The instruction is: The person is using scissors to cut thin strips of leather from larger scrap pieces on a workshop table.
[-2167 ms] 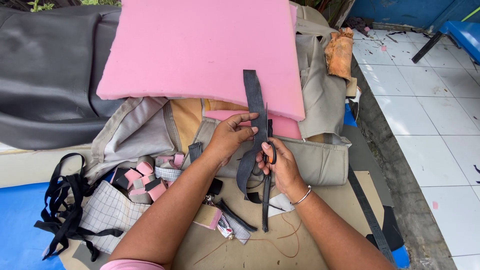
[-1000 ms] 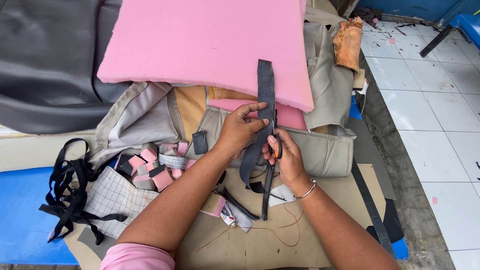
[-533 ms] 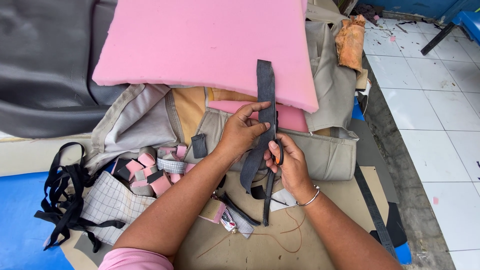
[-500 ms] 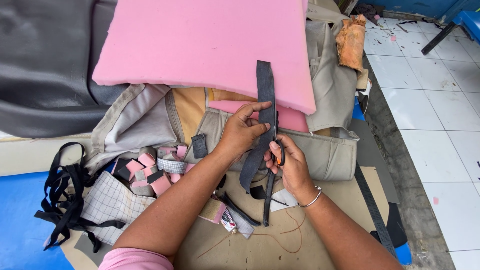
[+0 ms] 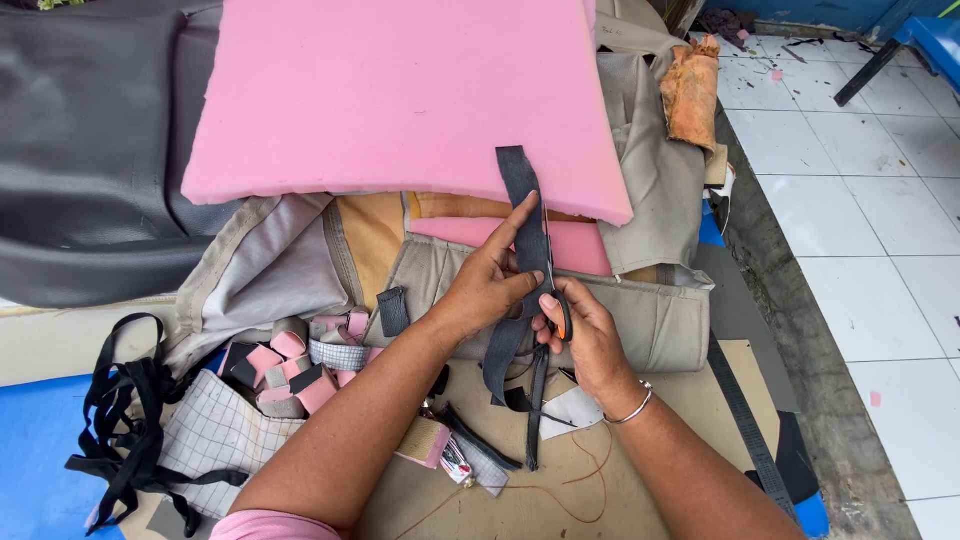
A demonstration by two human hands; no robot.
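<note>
My left hand (image 5: 490, 283) pinches a long dark grey fabric strip (image 5: 520, 185), index finger stretched up along it. The strip's top end lies on a big pink foam slab (image 5: 400, 90); its lower end hangs down past my wrists. My right hand (image 5: 588, 335) grips orange-handled scissors (image 5: 556, 300), blades pointing up along the strip's right edge. A narrow cut-off sliver (image 5: 536, 420) dangles below the scissors. Both hands work over a beige fabric seat cover (image 5: 660, 320).
Small pink foam and fabric offcuts (image 5: 295, 365) lie left of my arm, with black webbing straps (image 5: 125, 420) and checked cloth (image 5: 215, 440) further left. A dark leather cover (image 5: 90, 180) fills the upper left. White floor tiles (image 5: 860, 230) are to the right. An orange rag (image 5: 690, 90) lies top right.
The scissors and both hands have crept upward along the strip, and the cut sliver below them has grown longer. The view has shifted slightly.
</note>
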